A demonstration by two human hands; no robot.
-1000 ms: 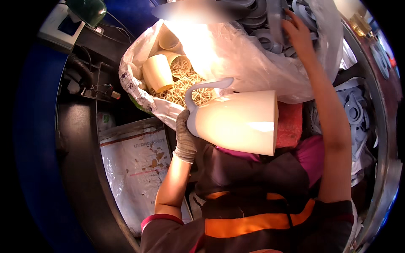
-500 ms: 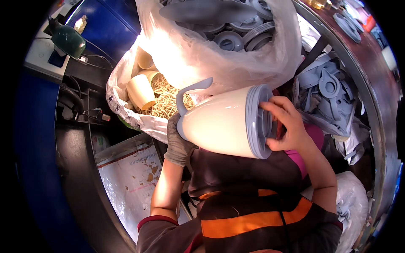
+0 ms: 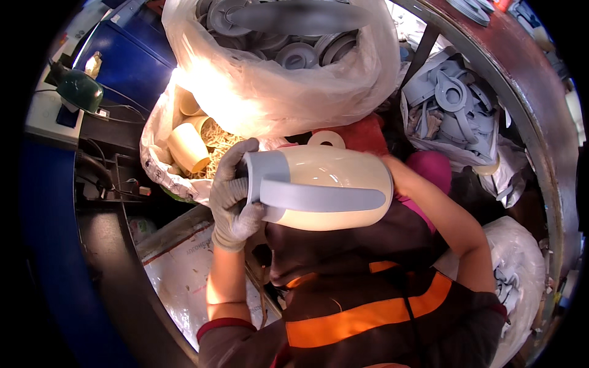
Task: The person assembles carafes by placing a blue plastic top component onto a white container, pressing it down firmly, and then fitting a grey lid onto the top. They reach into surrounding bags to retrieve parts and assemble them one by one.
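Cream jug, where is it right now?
The cream jug is near the centre of the head view, between the gloved left hand at its grey collar and the bare right hand opposite.

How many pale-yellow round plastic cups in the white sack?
3 visible: front cup, middle cup partly behind it, rear cup farthest back, all toward the left of the white sack. More may be hidden.

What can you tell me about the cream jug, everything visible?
The cream jug has a glossy, plastic-looking body, a grey collar at its left end and a grey handle running rightward from it, facing the camera. It is held sideways before the person's dark clothing. The gloved left hand grips the collar end; the bare right hand is at the opposite end, its fingers hidden, so its hold is unclear.
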